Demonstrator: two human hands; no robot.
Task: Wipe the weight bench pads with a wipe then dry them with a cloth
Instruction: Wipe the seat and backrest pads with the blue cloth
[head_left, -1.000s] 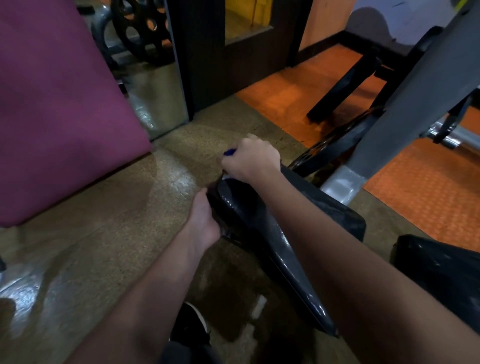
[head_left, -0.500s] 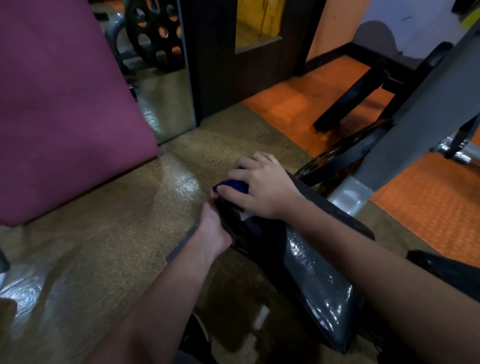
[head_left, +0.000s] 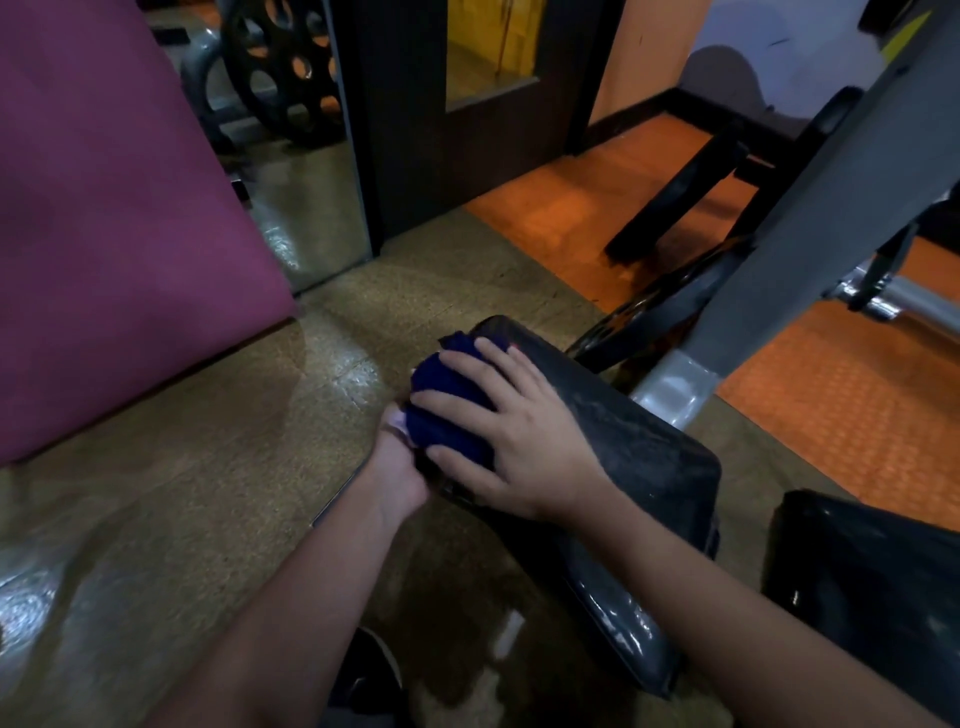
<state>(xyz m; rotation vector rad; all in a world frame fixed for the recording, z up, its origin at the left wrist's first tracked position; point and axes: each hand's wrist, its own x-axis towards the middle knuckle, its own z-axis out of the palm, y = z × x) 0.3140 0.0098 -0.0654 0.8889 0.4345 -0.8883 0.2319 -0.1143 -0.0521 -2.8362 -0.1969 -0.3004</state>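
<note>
A black glossy bench pad runs from centre toward the lower right. My right hand lies flat on a bunched dark blue cloth, fingers spread, pressing it onto the pad's far left end. My left hand grips the pad's left edge just below the cloth; a bit of pale material shows at its fingers, most of them hidden. A second black pad sits at the lower right.
A maroon mat leans at the left. The grey machine frame and a chrome bar rise on the right over orange floor tiles. A mirror with weight plates and a dark door stand behind. My shoe is below.
My right hand has gone from a closed fist at the pad's tip to a flat, spread hand, drawing the blue cloth back along the pad. My left hand stays on the pad's edge.
</note>
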